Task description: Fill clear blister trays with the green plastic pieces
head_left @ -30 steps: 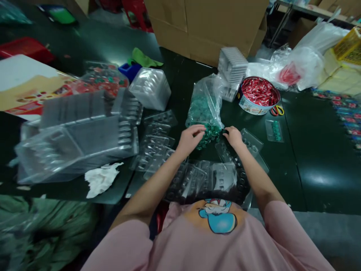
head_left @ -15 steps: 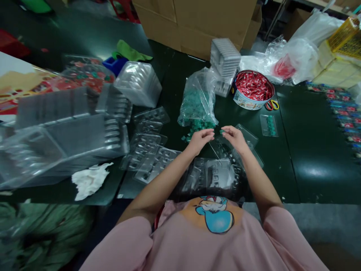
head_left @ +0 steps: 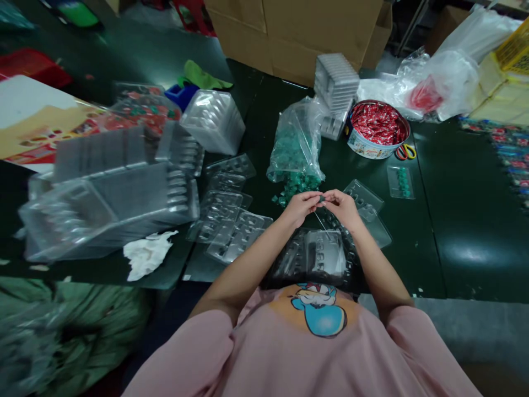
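Note:
My left hand and my right hand meet at the fingertips, both closed in a pinch. Between them sits a small dark green piece, mostly covered by the fingers. Just beyond my left hand, loose green pieces spill from the mouth of a clear plastic bag. Clear molded plastic trays lie below my hands, partly under my forearms. A further clear tray rests right of my right hand.
A round tin of red-wrapped packets stands behind, with yellow-and-red scissors beside it. A small tray at right holds a row of green pieces. Stacked clear plastic packs and a crumpled white cloth lie left. Cardboard borders the back.
My hands have come together from slightly apart. The green piece that was at my right fingertips is now between both hands. The whole view has shifted a little.

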The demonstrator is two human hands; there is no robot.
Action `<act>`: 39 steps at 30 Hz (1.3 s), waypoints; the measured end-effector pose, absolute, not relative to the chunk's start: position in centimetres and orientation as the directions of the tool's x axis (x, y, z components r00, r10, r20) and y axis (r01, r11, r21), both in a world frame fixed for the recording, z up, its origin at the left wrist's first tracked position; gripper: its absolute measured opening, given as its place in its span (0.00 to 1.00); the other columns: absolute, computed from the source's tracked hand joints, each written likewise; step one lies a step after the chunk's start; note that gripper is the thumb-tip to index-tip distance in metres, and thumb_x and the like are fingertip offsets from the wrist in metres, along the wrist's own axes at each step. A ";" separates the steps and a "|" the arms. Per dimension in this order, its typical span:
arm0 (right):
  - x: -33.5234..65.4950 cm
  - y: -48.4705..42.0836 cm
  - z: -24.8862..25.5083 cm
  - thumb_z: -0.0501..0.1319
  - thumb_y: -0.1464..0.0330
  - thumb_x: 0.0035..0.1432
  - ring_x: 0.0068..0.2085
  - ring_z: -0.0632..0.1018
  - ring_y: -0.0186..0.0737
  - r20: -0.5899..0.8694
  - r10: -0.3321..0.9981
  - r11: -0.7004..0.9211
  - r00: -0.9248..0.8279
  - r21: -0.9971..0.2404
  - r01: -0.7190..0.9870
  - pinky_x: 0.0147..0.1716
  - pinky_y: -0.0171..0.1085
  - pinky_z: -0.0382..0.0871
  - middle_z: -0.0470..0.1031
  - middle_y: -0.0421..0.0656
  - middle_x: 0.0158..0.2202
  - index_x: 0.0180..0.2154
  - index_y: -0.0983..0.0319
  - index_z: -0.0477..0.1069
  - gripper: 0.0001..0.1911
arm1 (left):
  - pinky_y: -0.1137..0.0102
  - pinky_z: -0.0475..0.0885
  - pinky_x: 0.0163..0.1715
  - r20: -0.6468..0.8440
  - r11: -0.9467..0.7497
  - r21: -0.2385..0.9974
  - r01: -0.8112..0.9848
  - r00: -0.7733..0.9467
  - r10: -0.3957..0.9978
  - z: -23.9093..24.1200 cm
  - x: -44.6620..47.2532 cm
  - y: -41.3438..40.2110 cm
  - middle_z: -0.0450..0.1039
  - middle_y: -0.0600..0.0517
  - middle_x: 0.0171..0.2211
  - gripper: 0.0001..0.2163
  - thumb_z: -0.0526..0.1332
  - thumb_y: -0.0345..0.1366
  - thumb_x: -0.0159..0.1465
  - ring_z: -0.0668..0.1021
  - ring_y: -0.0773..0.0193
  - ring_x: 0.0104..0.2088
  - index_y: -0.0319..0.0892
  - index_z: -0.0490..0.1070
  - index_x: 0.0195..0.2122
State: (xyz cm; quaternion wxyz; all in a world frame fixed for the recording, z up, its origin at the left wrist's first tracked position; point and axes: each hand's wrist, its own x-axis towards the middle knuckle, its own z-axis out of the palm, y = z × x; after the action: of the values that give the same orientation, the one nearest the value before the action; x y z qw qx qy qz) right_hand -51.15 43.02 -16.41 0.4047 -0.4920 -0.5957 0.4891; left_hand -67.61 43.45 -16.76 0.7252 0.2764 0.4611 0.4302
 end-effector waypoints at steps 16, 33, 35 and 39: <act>-49.9 43.1 -15.4 0.62 0.63 0.55 0.32 0.74 0.36 0.125 0.983 0.173 -0.137 -0.882 0.438 0.35 0.36 0.68 0.75 0.39 0.30 0.37 0.59 0.74 0.09 | 0.72 0.70 0.33 -0.333 0.366 0.893 -0.263 0.162 0.929 -16.7 -67.6 44.6 0.77 0.50 0.30 0.14 0.73 0.33 0.46 0.78 0.66 0.32 0.38 0.77 0.34; -45.8 43.0 -17.9 0.60 0.60 0.56 0.32 0.75 0.37 0.092 0.995 0.068 0.033 -0.898 0.435 0.36 0.36 0.68 0.76 0.41 0.31 0.37 0.60 0.74 0.12 | 0.63 0.70 0.48 0.095 -0.313 0.768 0.559 0.383 0.919 -20.6 -66.1 46.1 0.79 0.46 0.40 0.10 0.62 0.25 0.56 0.79 0.56 0.43 0.43 0.80 0.35; -45.8 43.0 -17.8 0.59 0.60 0.56 0.32 0.75 0.37 0.094 0.995 0.073 0.027 -0.899 0.432 0.36 0.36 0.68 0.76 0.41 0.31 0.37 0.60 0.74 0.12 | 0.62 0.70 0.49 0.075 -0.308 0.774 0.553 0.403 0.912 -20.6 -66.2 46.3 0.79 0.45 0.40 0.10 0.62 0.24 0.56 0.79 0.55 0.43 0.42 0.81 0.35; -45.9 43.1 -17.8 0.59 0.61 0.57 0.32 0.75 0.36 0.096 0.995 0.082 0.009 -0.897 0.435 0.36 0.36 0.68 0.76 0.40 0.31 0.37 0.61 0.74 0.11 | 0.63 0.70 0.50 0.063 -0.280 0.816 0.505 0.404 0.912 -20.4 -66.6 46.3 0.80 0.47 0.39 0.11 0.62 0.24 0.56 0.79 0.55 0.42 0.44 0.81 0.34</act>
State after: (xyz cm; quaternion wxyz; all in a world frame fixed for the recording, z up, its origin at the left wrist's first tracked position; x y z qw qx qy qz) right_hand -45.93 43.07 -17.84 0.4060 -0.5827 -0.6135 0.3452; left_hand -66.58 46.30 -20.41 0.3709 0.7514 0.4717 0.2744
